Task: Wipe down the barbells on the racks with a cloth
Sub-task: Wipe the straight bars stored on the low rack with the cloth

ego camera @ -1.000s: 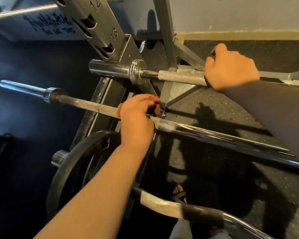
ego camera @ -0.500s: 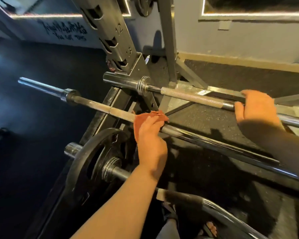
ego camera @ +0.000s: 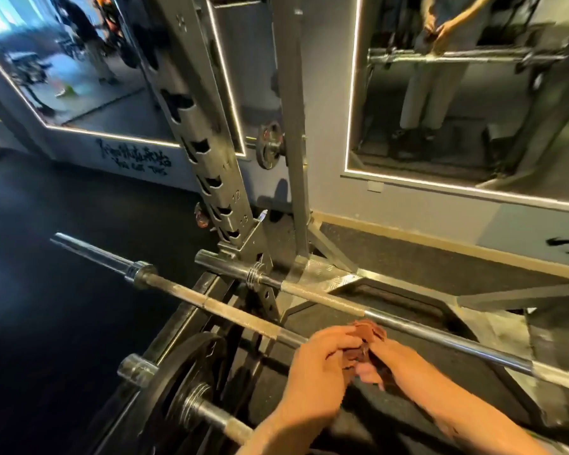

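The right hand has left the rear barbell and joined the left hand. Both grips pinch the bunched cloth by the front barbell. The rack upright is numbered 12, 13.

can't make out fingers for blur. see only a corner of cloth between left hand and right hand. lose near bar behind them, far bar at right edge.
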Demonstrator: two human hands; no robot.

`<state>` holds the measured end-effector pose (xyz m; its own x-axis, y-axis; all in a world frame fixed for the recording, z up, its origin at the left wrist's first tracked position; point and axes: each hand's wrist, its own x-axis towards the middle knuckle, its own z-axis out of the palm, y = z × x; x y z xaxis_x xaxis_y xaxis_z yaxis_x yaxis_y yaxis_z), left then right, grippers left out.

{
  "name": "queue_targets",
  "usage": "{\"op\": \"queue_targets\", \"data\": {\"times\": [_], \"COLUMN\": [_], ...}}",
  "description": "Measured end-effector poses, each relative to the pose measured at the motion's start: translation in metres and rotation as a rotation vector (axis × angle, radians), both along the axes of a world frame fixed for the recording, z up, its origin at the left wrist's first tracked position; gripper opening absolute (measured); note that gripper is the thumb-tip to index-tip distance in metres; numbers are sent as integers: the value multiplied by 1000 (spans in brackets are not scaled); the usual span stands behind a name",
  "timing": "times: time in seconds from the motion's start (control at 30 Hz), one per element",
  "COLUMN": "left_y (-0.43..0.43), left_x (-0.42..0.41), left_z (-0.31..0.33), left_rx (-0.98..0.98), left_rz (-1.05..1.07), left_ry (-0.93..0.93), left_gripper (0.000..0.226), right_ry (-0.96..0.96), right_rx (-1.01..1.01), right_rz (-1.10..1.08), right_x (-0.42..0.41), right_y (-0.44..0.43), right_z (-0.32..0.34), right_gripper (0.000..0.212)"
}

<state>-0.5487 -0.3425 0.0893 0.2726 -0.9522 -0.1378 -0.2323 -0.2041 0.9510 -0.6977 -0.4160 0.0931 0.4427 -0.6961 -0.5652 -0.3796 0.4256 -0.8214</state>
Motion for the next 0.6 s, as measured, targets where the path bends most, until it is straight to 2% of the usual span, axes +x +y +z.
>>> {"op": "queue_targets", "data": {"times": [0.07, 0.2, 0.27, 0.37, 0.47, 0.5, 0.6], "left_y": [1, -2, -5, -12, -15, -15, -19], "left_x": [-1, 10, 14, 21, 28, 29, 31], "left_z": [37, 85, 106, 151, 193, 207, 245], "left_rx": [-10, -35, -28, -67, -160, -177, -215], "left_rz": [-26, -96, -150, -234, -166, -133, -146], "left_ry": [35, 96, 126, 126, 63, 77, 166], "left_gripper": [39, 69, 76, 63, 30, 25, 31], "right_ry": [-59, -60, -121, -142, -56, -63, -166], "right_rx": [-5, -340, -436, -587, -774, -819, -906], "right_rz": [-60, -174, -171, -122, -162, -186, -230], "right_x": [0, 1, 3, 6, 3, 3, 1], "right_y": [3, 1, 1, 6, 7, 7, 9], "right_z": [24, 84, 118, 168, 214, 228, 266], "right_gripper": [33, 23, 20, 19, 20, 18, 14]}}
